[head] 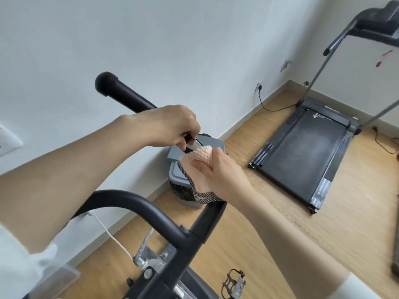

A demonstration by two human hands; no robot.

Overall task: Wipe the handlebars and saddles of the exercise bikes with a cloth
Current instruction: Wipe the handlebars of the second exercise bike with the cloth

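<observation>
The right hand (222,172) grips a peach cloth (201,157), wrapped around the right-hand grip of the exercise bike's black handlebar (138,202). The left hand (172,128) has its fingers curled, pinching the tip of that same grip just above the cloth. Both hands nearly touch. Below them a grey-lidded bin (180,172) stands by the wall, with a treadmill (302,154) on the wooden floor (248,244) further right

right: black treadmill (302,152) flat on the wood floor (269,223), near the corner | centre: grey-lidded bin (176,172) against the white wall (151,39) | black cord (269,108) runs from wall socket (259,86) toward treadmill | lower left: white cable (110,234) | upper right: red mark (383,58) on wall
</observation>
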